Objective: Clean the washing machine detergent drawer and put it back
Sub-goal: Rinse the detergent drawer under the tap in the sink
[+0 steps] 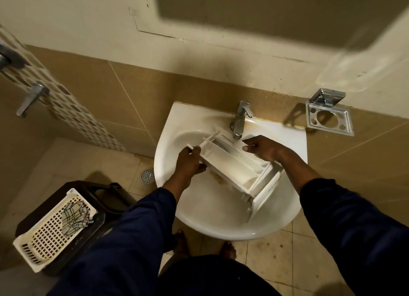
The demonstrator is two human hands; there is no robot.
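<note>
The white detergent drawer [234, 170] lies slantwise over the bowl of the white sink [210, 209], its open compartments facing up. Its front panel points to about 5 o'clock and its back end to about 10 o'clock. The left hand [189, 162] grips the back end, fingers [194, 150] curled over the top edge and thumb on the near side. The right hand [263, 150] holds the far long wall at about 1 o'clock, its fingers bent round the edge. A brown stain [219, 178] marks the bowl just beside the drawer's near wall.

A chrome tap [240, 118] stands at the sink's 12 o'clock, its spout just above the drawer's far side. At 2 o'clock a chrome holder [328, 119] is fixed to the tiled wall. At 9 o'clock a round floor drain [147, 175] sits in the tiles. At 8 o'clock a cream slotted basket [55, 227] rests on a dark stool [106, 198].
</note>
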